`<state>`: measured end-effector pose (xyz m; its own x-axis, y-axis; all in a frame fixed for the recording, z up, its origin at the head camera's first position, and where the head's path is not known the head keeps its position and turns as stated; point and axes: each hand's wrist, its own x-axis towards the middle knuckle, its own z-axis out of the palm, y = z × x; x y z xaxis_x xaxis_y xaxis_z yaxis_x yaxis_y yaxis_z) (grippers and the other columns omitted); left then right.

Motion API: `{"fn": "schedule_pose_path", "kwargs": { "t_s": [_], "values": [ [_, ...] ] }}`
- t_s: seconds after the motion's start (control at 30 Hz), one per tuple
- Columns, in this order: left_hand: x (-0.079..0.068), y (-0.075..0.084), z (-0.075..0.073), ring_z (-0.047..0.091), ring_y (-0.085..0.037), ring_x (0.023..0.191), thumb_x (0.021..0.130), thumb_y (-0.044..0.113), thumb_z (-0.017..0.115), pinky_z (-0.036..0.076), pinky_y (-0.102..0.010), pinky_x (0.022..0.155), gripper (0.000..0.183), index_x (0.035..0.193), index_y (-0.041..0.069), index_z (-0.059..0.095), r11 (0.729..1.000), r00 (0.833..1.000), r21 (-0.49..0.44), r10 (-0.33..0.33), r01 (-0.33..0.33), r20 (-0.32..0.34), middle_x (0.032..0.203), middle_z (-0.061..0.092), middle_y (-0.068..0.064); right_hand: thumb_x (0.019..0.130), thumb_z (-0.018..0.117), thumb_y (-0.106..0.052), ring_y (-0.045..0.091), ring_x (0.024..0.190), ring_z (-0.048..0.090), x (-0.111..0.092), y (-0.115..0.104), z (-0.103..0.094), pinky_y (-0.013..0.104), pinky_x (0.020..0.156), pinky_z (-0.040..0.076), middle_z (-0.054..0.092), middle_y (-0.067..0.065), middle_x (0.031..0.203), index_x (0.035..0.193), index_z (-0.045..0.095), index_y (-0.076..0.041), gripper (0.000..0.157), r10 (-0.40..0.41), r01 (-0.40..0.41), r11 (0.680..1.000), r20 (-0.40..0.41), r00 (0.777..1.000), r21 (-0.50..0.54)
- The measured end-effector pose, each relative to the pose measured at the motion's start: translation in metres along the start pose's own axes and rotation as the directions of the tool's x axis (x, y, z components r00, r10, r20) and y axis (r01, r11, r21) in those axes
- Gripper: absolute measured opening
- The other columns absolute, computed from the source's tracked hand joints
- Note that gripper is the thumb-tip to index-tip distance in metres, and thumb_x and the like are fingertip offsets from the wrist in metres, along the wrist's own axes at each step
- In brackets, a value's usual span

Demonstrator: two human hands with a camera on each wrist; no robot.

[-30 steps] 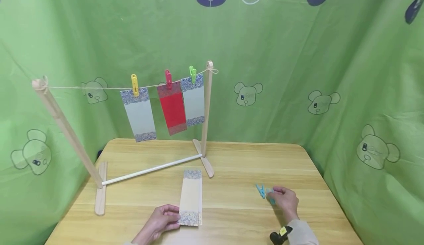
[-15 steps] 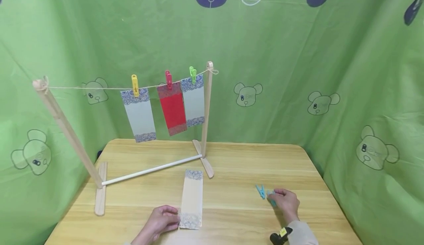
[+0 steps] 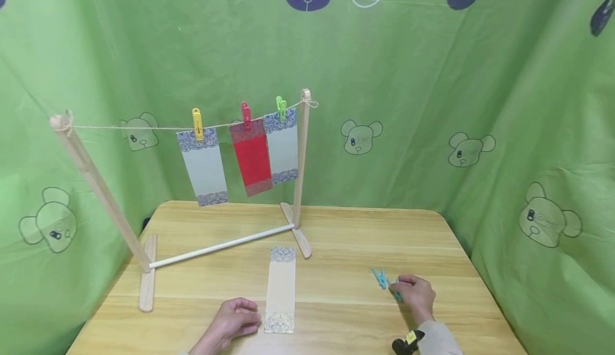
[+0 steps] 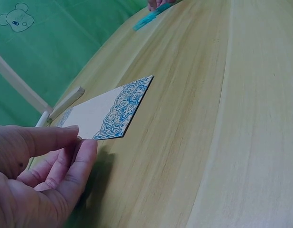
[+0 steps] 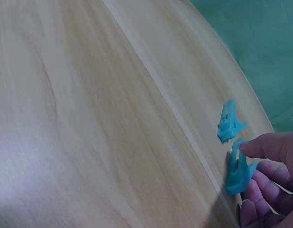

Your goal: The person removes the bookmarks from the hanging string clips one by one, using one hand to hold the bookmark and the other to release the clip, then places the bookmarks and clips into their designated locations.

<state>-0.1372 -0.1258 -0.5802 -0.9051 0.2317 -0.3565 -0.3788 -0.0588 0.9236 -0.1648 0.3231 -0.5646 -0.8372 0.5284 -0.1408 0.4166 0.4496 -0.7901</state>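
Note:
A cream card (image 3: pixel 280 286) with blue lace-patterned ends lies on the table. Just left of its lower end is my left hand (image 3: pixel 233 320), its fingers loosely bent with nothing between them. A small gap separates the fingertips from the card in the head view; the left wrist view has them overlapping the card's (image 4: pixel 122 109) edge. On the right, my right hand (image 3: pixel 416 293) pinches a blue clothespin (image 5: pixel 240 172), thumb on one handle and fingers by the other. Beside it on the table lies a second blue clothespin (image 5: pixel 228 121).
Behind the card stands a wooden rack with a white crossbar (image 3: pixel 221 246) and a string. From the string hang two pale cards (image 3: pixel 206 173) and a red card (image 3: pixel 252 157), under yellow (image 3: pixel 197 124), red (image 3: pixel 246 116) and green (image 3: pixel 281 109) clothespins. Green curtains surround the table (image 3: pixel 346 248).
My left hand has let go of the cream card, which now lies flat with a slight gap from the fingertips. Its offset second edge no longer shows. My right hand stays at the clothespin.

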Motion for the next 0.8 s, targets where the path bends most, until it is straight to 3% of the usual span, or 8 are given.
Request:
{"fn": "schedule_pose_path", "kwargs": {
  "t_s": [0.27, 0.53, 0.67, 0.8],
  "values": [
    [-0.005, 0.005, -0.004, 0.067, -0.023, 0.078, 0.082, -0.008, 0.067, 0.060, -0.038, 0.077, 0.034, 0.111, -0.016, 0.051, 0.999, 1.000, -0.044, 0.013, -0.014, -0.016, 0.086, 0.065, -0.014, 0.076, 0.078, -0.017, 0.037, 0.093, 0.060, -0.001, 0.001, -0.003, 0.053, 0.083, 0.049, 0.068, 0.020, 0.099, 0.109, 0.065, 0.005, 0.041, 0.023, -0.023, 1.000, 0.005, 1.000, 0.010],
    [-0.008, 0.008, -0.010, 0.067, -0.023, 0.076, 0.083, -0.007, 0.067, 0.059, -0.040, 0.078, 0.036, 0.114, -0.016, 0.050, 0.999, 1.000, -0.046, 0.018, -0.019, -0.015, 0.087, 0.066, -0.014, 0.081, 0.076, -0.020, 0.039, 0.095, 0.061, -0.003, -0.005, -0.008, 0.055, 0.086, 0.047, 0.068, 0.020, 0.103, 0.114, 0.063, 0.006, 0.045, -0.039, 0.039, 0.999, 0.005, 0.999, 0.019],
    [-0.009, 0.012, -0.012, 0.066, -0.021, 0.074, 0.084, -0.006, 0.067, 0.060, -0.038, 0.076, 0.036, 0.114, -0.015, 0.050, 0.999, 1.000, -0.030, 0.023, -0.023, -0.020, 0.087, 0.066, -0.014, 0.085, 0.073, -0.023, 0.034, 0.092, 0.063, -0.006, -0.018, -0.009, 0.047, 0.082, 0.051, 0.068, 0.018, 0.102, 0.116, 0.063, 0.005, 0.042, -0.087, 0.087, 0.996, -0.010, 0.996, 0.026],
    [-0.011, 0.021, -0.013, 0.066, -0.021, 0.072, 0.084, -0.002, 0.068, 0.060, -0.036, 0.072, 0.038, 0.115, -0.014, 0.050, 0.999, 0.998, -0.007, 0.046, -0.046, -0.038, 0.087, 0.066, -0.016, 0.087, 0.072, -0.028, 0.028, 0.092, 0.064, -0.010, -0.035, -0.008, 0.030, 0.075, 0.052, 0.068, 0.016, 0.105, 0.116, 0.065, 0.000, 0.041, -0.116, 0.118, 0.992, -0.035, 0.993, 0.043]
  ]
}}
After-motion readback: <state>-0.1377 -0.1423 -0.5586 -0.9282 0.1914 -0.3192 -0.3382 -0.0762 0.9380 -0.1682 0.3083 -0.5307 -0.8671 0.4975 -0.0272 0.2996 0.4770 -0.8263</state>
